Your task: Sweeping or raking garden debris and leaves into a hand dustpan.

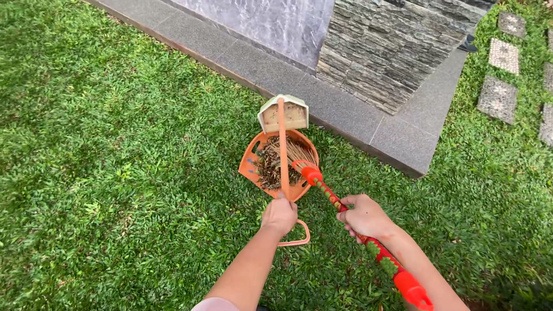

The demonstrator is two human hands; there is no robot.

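Broom (322,187) slants, bristles up-left into dustpan (253,164); right hand (366,216) grips it, left hand (280,215) grips dustpan handle (282,144).

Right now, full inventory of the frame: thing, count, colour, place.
dustpan: 1, orange, on grass at centre, long handle upright
debris: 1 pile, brown dry leaves, inside dustpan
broom: 1, red handle with green pattern, straw bristles in dustpan
box: 1, cream, at kerb behind dustpan
lawn: 1, green, left and foreground
kerb: 1, grey slabs, runs diagonally across top
stone wall: 1, grey stacked stone, top centre
pavers: several, pebbled grey, top right
left hand: 1, grip on dustpan handle
right hand: 1, grip on broom handle
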